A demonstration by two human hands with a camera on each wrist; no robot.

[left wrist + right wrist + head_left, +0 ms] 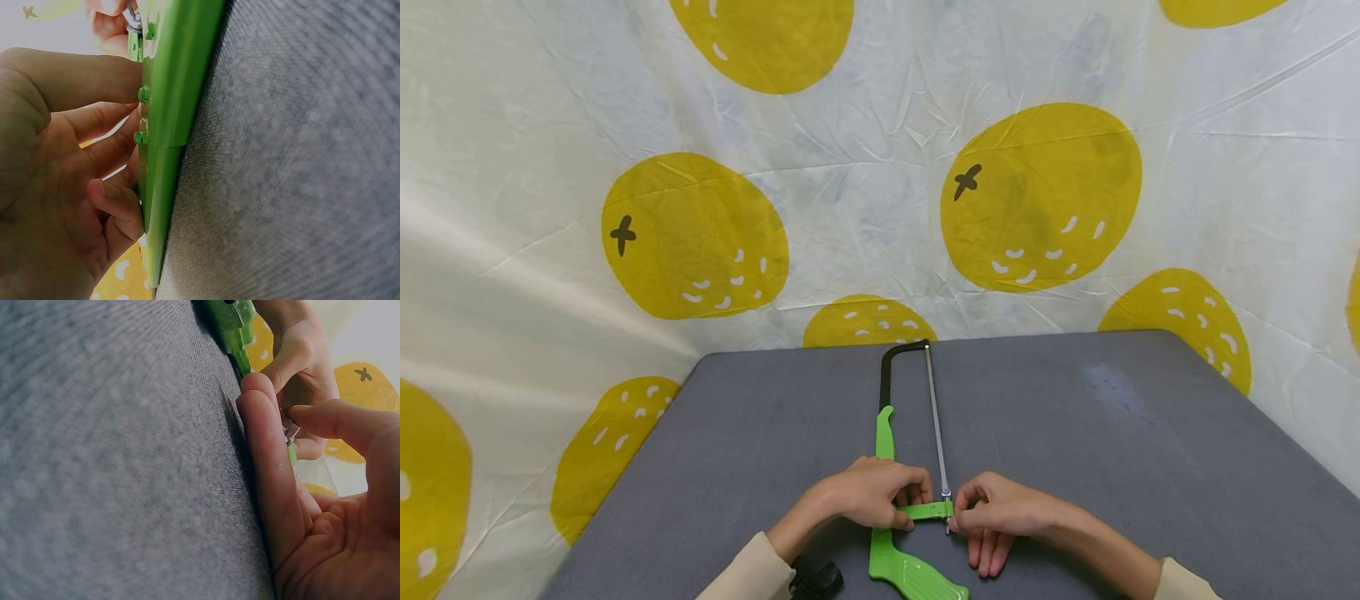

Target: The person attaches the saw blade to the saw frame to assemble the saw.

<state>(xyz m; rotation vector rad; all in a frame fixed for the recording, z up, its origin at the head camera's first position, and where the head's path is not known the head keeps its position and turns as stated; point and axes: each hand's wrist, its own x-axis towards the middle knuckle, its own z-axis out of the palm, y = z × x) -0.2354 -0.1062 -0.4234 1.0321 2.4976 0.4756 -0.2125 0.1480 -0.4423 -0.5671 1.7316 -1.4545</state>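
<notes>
A hacksaw lies flat on the table, with a green handle [917, 575], a black front frame [886, 379] and a silver blade [936, 417] along its right side. My left hand [872, 493] holds the green frame, its fingers bent over the short green crosspiece [927, 511]. At the near end of the blade, my right hand [1003, 510] pinches a small metal wing nut [289, 430] with thumb and finger. Its lower fingers [265, 437] extend along the tabletop. The fingers partly hide the wing nut.
The grey cloth-covered table [1037, 417] reaches back to a white curtain [872, 225] printed with yellow fruit shapes. A black object [816, 579] sits by the left sleeve, partly out of view. A pale smudge [1112, 387] marks the table's right side.
</notes>
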